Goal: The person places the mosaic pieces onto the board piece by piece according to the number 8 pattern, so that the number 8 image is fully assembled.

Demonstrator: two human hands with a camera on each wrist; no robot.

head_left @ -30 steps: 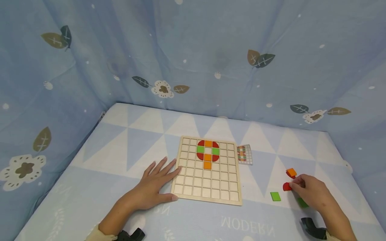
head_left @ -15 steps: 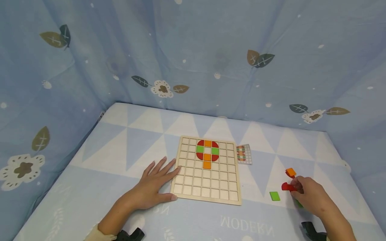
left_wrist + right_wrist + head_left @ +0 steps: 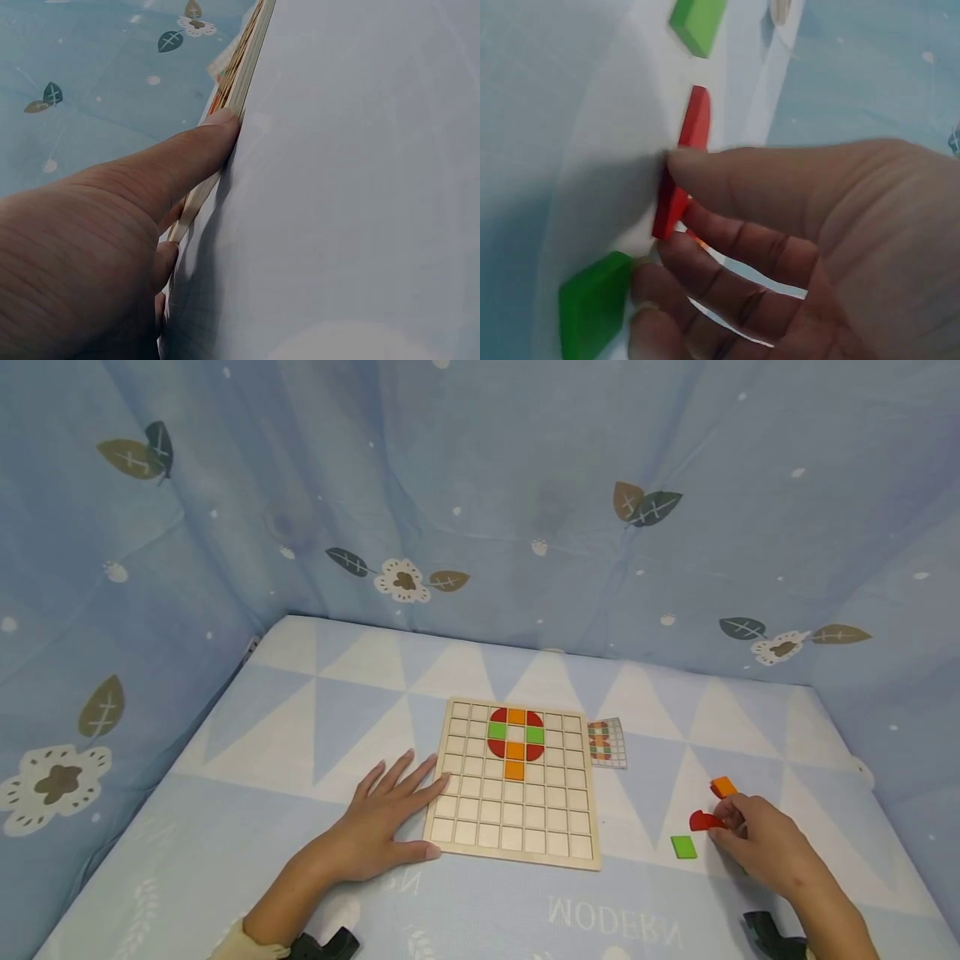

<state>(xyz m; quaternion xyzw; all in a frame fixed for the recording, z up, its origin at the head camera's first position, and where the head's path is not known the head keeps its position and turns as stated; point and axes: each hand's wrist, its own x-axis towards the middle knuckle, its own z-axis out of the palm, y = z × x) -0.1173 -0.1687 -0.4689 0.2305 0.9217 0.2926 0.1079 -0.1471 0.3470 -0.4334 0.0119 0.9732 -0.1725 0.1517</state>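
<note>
Right hand: pinched red piece, well right of board; seemingly mid-pick-up, likely needing a steady pinch next.
Left hand: rested with fingers spread, touching board's left edge.
Pattern card: lay at board's right edge.

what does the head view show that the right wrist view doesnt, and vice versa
Only the head view shows the left hand touching the board and the patterned card. Only the right wrist view plainly shows the darker green tile; the right hand mostly hides it from the head camera. Both show that hand pinching a red piece, with a light green tile nearby.
</note>
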